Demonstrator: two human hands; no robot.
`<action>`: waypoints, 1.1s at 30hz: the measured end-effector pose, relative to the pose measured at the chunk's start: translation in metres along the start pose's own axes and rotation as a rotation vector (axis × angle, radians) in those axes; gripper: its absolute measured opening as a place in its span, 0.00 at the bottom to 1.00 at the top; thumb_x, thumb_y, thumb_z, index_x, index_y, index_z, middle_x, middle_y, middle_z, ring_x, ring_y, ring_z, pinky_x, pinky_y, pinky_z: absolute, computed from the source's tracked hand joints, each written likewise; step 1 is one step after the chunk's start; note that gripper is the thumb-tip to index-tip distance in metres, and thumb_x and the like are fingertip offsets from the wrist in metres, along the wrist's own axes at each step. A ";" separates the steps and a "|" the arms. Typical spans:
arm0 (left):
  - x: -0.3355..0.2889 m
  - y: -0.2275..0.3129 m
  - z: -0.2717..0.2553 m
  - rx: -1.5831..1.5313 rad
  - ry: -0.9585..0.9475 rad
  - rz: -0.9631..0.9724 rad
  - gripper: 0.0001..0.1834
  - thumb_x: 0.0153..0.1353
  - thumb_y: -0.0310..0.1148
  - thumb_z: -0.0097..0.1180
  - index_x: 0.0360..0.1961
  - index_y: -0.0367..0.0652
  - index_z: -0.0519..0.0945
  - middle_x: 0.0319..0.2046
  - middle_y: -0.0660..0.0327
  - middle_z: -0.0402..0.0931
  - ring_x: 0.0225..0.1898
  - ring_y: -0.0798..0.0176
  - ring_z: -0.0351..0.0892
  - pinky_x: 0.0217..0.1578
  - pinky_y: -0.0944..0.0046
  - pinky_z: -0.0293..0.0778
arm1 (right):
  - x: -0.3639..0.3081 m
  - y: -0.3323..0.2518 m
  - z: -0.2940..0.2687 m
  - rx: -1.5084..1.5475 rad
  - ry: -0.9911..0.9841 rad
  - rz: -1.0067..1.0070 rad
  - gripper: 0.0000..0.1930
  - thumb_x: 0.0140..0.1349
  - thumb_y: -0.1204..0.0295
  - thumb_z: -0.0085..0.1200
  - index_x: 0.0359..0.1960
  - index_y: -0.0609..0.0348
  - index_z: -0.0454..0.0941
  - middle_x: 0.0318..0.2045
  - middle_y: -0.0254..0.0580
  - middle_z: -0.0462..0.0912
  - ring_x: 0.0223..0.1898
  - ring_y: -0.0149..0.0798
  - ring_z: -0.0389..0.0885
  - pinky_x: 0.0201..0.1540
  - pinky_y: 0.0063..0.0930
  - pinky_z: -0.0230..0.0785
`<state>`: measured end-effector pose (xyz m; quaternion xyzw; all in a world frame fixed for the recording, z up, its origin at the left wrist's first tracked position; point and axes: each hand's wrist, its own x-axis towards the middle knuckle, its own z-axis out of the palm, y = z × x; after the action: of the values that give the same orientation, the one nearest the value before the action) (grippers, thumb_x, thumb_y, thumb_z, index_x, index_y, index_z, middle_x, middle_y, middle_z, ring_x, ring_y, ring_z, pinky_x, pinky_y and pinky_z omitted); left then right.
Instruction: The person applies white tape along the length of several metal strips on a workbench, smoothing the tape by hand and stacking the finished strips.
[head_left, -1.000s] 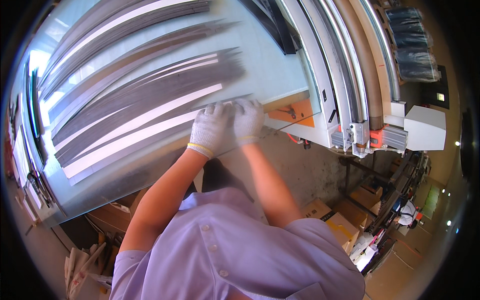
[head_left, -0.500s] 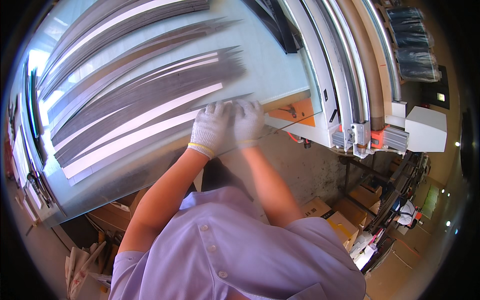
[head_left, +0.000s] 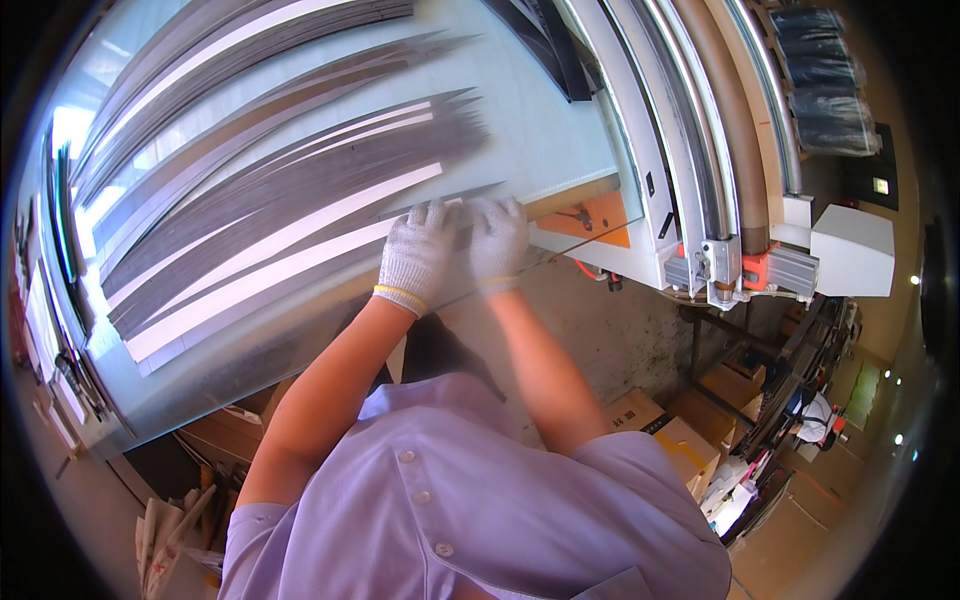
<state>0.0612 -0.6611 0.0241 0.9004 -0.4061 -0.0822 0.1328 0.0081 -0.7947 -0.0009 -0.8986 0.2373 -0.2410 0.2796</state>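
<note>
Long thin grey and white strips lie in loose bundles across a pale glass-like tabletop. My left hand, in a white knit glove with a yellow cuff edge, is closed over the right ends of the nearest strips at the table's front edge. Right beside it, my right hand, gloved the same way, has its fingers bent down by the strip tips. Its outline is slightly blurred, and what its fingers hold is hidden. One dark pointed tip shows just beyond both hands.
A machine with long rollers runs along the table's right side, with a white end housing. Black bars lie at the far right of the tabletop. Cardboard boxes stand on the floor to the right.
Both hands stay at the strip ends with only a very slight shift. The view has tilted a little; the strips look unchanged.
</note>
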 end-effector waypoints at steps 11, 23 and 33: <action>-0.001 -0.002 0.005 -0.003 0.051 0.013 0.35 0.56 0.34 0.61 0.67 0.45 0.72 0.58 0.55 0.71 0.56 0.49 0.75 0.53 0.51 0.75 | -0.002 -0.001 0.004 0.059 0.045 -0.002 0.07 0.53 0.76 0.65 0.34 0.51 0.88 0.32 0.39 0.81 0.39 0.48 0.79 0.43 0.43 0.72; -0.016 -0.010 0.020 -0.080 0.084 0.019 0.30 0.63 0.36 0.60 0.66 0.38 0.73 0.63 0.52 0.71 0.62 0.46 0.73 0.59 0.49 0.74 | 0.005 0.007 -0.010 -0.223 0.053 -0.107 0.08 0.60 0.72 0.63 0.41 0.53 0.85 0.38 0.45 0.81 0.46 0.53 0.77 0.50 0.48 0.70; -0.025 -0.020 0.033 -0.095 0.084 0.060 0.31 0.60 0.34 0.58 0.65 0.36 0.74 0.66 0.50 0.70 0.64 0.44 0.71 0.63 0.48 0.72 | -0.009 -0.003 0.014 -0.155 -0.117 -0.249 0.10 0.58 0.72 0.59 0.42 0.50 0.83 0.36 0.41 0.79 0.39 0.51 0.77 0.44 0.46 0.71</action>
<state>0.0504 -0.6358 -0.0123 0.8832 -0.4226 -0.0594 0.1946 0.0099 -0.7823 -0.0118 -0.9524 0.1253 -0.2022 0.1908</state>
